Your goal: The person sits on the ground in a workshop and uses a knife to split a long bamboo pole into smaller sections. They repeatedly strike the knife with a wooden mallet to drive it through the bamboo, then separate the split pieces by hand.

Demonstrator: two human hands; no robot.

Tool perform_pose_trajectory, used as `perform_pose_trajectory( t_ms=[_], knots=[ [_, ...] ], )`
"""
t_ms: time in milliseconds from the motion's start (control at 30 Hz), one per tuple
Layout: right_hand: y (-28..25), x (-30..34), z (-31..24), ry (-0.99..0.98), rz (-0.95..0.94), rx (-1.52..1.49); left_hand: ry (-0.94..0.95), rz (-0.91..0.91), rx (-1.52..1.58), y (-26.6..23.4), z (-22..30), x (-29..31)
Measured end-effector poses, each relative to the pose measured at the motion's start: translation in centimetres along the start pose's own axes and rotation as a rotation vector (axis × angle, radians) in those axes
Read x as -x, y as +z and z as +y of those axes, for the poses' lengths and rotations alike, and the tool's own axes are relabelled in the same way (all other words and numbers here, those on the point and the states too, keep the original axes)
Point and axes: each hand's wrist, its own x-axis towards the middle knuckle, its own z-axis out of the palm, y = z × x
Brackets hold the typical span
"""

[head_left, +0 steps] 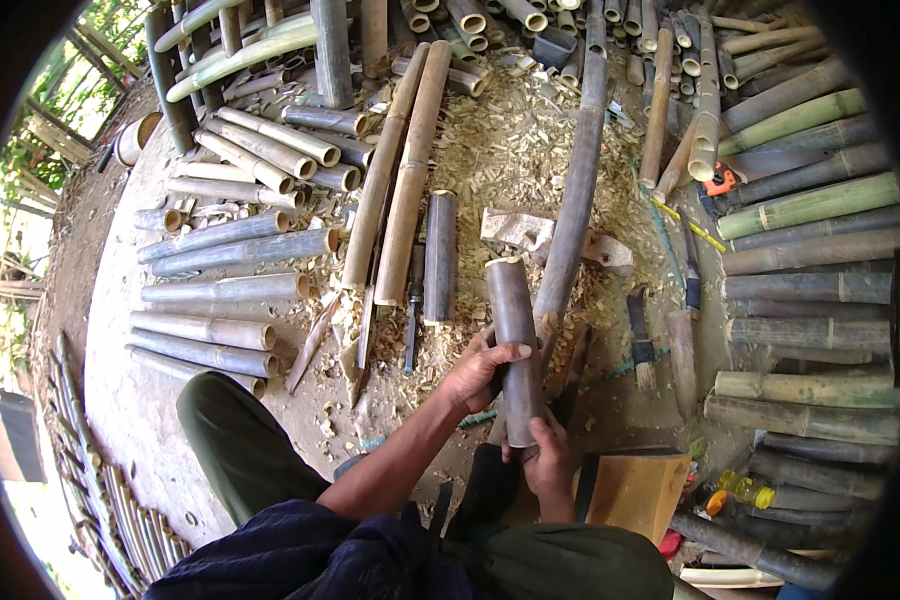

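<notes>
A short, dark bamboo piece (515, 340) is held upright in front of me, its pale cut end facing away. My left hand (478, 373) wraps round its middle, the thumb laid across the front. Lower down, my right hand (543, 452) grips the near end. Just beyond lies a pale, rough-hewn wood block (520, 228). The long curved dark bamboo pole (575, 190) passes behind the held piece. Left of it, another short dark bamboo piece (440, 260) lies beside a chisel-like tool (414, 310).
Cut bamboo lengths (240, 250) lie in rows on the left, and more bamboo poles (810, 290) line the right. Wood chips (505, 130) cover the ground. An orange-handled saw (718, 180), a dark-bladed knife (641, 335) and a yellow-capped bottle (745, 490) are at the right.
</notes>
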Motion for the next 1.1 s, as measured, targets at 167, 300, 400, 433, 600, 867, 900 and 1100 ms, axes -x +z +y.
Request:
perform_pose_trajectory(
  t_ms=[167,300,400,433,600,867,900,1100],
  knots=[
    [-0.5,-0.2,-0.5,0.337,-0.325,-0.814,0.023,0.083,-0.013,1.0,0.2,0.9],
    [-1.1,0.3,0.3,0.332,-0.318,-0.996,-0.121,0.181,0.069,-1.5,2.2,-0.3],
    [-1.9,0.1,1.0,0.273,-0.356,-1.144,-0.109,0.604,0.154,-7.7,0.8,-2.6],
    [-2.6,0.2,0.9,0.24,-0.338,-1.163,-0.09,0.734,0.065,-5.6,1.4,-2.0],
    [-3.3,0.2,1.1,0.177,-0.375,-1.199,0.283,0.631,-0.163,-6.9,4.2,-4.5],
    [-2.1,0.7,1.4,0.259,-0.432,-1.156,-0.058,0.015,-0.281,3.3,2.8,-1.7],
    [-1.6,0.5,1.8,0.314,-0.428,-1.129,-0.006,-0.045,-0.197,3.6,1.8,-1.2],
    [-2.0,-1.1,2.6,0.105,0.52,0.034,0.372,0.329,-0.936,5.2,2.8,-0.9]
  ],
)
